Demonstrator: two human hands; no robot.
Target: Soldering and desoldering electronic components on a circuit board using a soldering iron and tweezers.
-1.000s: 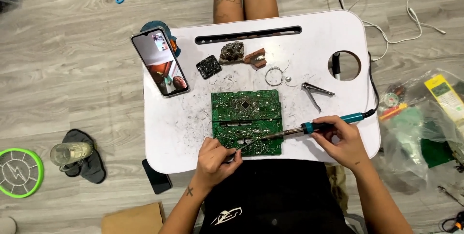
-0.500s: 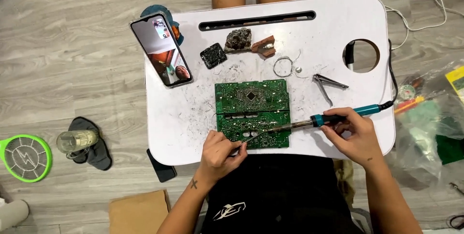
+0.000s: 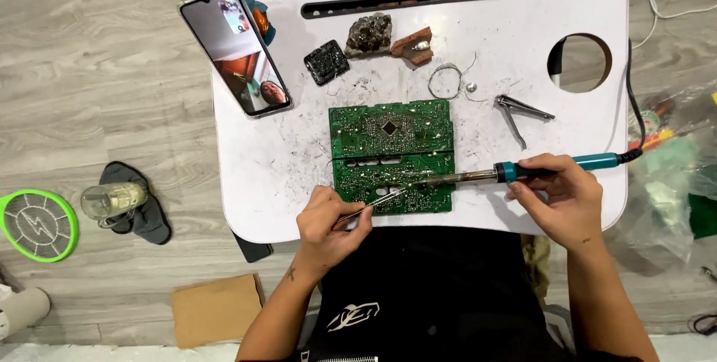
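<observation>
Open room on the surface (image 3: 590,3): the bare strip left of my circuit board (image 3: 392,154), between it and the phone (image 3: 234,51), and the upper right corner around the round hole (image 3: 581,62). Obstructions beyond the board: black chip (image 3: 326,62), dark rock (image 3: 368,34), reddish block (image 3: 413,42) and solder wire coil (image 3: 447,78) in a row; metal clippers (image 3: 519,113) to the board's right. The soldering iron (image 3: 523,173) in my right hand (image 3: 560,201) bars the lower right, its cord (image 3: 629,108) running along that edge; my left hand (image 3: 328,224) with tweezers (image 3: 370,207) fills the near left corner.
</observation>
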